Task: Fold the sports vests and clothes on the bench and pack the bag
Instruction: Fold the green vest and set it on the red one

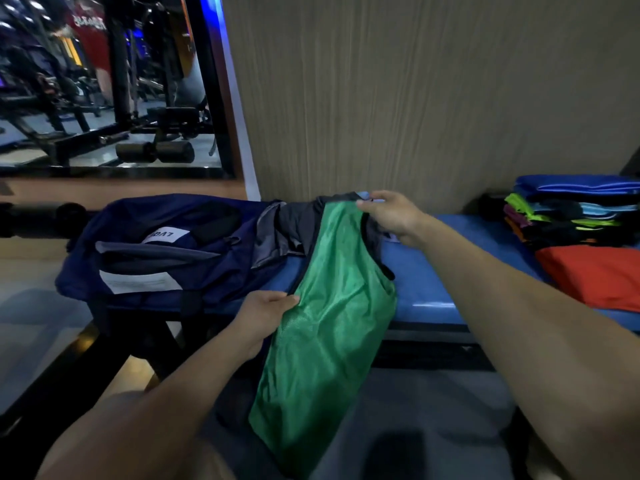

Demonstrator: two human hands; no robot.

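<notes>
A green mesh sports vest point(332, 327) with black trim lies across the blue bench point(433, 282) and hangs over its front edge. My left hand point(263, 320) grips the vest's left side at the bench's front edge. My right hand point(391, 213) pinches the vest's top end near the wall. A navy sports bag point(166, 251) sits on the bench's left end, with a grey and black garment point(287, 233) lying between it and the vest.
A stack of folded clothes point(571, 213) in several colours stands at the bench's right end, with a folded red garment point(595, 275) in front of it. A wood-panelled wall rises behind. A mirror point(104, 84) at the left reflects gym machines.
</notes>
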